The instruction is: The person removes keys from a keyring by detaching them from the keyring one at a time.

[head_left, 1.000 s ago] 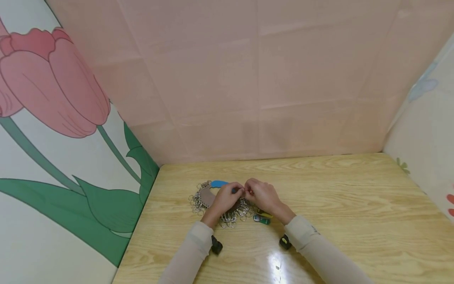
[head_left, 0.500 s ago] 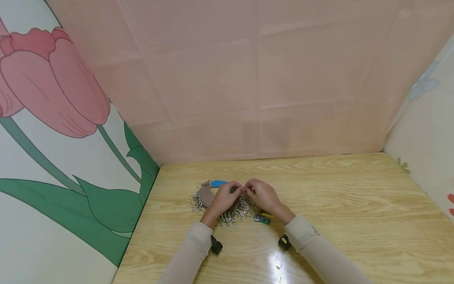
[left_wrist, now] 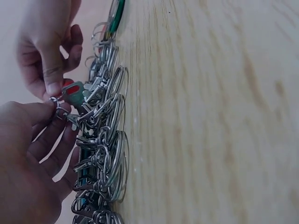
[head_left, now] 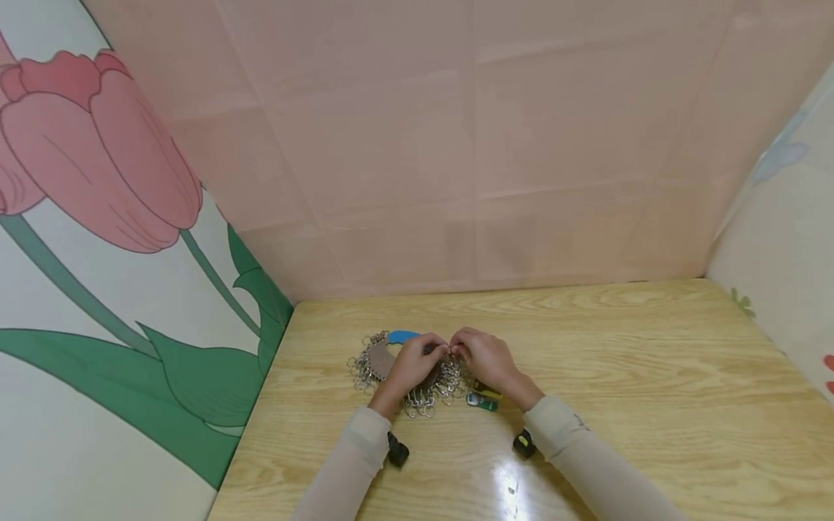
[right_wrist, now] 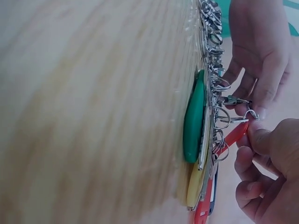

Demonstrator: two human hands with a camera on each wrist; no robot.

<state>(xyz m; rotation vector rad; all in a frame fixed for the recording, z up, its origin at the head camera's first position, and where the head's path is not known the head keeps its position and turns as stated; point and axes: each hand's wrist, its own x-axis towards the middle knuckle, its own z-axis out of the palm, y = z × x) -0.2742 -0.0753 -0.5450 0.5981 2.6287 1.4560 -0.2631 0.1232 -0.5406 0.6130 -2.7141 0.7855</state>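
Note:
My left hand (head_left: pixel 414 363) and right hand (head_left: pixel 485 359) meet fingertip to fingertip over a heap of key rings with swivel clasps (head_left: pixel 420 405). In the right wrist view both hands pinch a small metal ring (right_wrist: pixel 252 115), the left thumb on its far side. A red flat piece (right_wrist: pixel 235 136) hangs by the right fingertips. The left wrist view shows the small ring (left_wrist: pixel 60 110) between the fingertips, beside a greyish-green flat metal piece (left_wrist: pixel 74 94) with a slot. The clasps fan around a brown curved piece (head_left: pixel 378 357), partly covered by the left hand.
A blue curved piece (head_left: pixel 402 336) lies behind the left hand. Right of the heap are a green object (head_left: pixel 482 402) and a yellow one (right_wrist: pixel 192 186). Black wrist-camera housings (head_left: pixel 398 453) show below the cuffs. A pink sheet (head_left: pixel 469 145) hangs behind the wooden table (head_left: pixel 651 376).
The fingertips shift slightly at the small ring, drawing together and then parting a little. Red showing at the right fingertips a second ago is hidden in the head view now.

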